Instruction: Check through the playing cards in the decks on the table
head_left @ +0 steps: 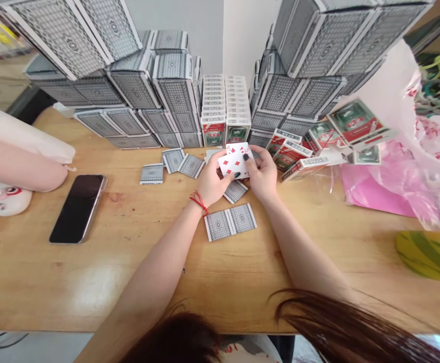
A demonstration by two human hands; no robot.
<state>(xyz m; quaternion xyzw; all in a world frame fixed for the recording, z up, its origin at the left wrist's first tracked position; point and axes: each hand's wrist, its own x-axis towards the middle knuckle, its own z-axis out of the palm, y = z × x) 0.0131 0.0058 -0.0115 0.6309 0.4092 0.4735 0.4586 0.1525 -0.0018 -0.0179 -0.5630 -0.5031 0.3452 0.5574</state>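
Both of my hands grip white playing cards (236, 160) whose faces show red diamonds, a little above the table (140, 262). My left hand (213, 176), a red string around its wrist, has its thumb across the lower part of the cards. On the other side, my right hand (262, 174) presses its dark-nailed thumb against their right edge. Partly under the hands lies a face-down card (235, 192). Nearer to me are two patterned card pieces (230, 222) side by side. Several more face-down cards (173, 160) lie to the left of my left hand.
Tall stacks of card-patterned boxes (172, 96) stand at the back, more boxes (295, 96) to the right. Between them are rows of card packs (225, 108). Loose packs (291, 154) lie right, beside pink wrapping (382, 194). A phone (78, 209) lies left; a green-yellow roll (428, 256), right.
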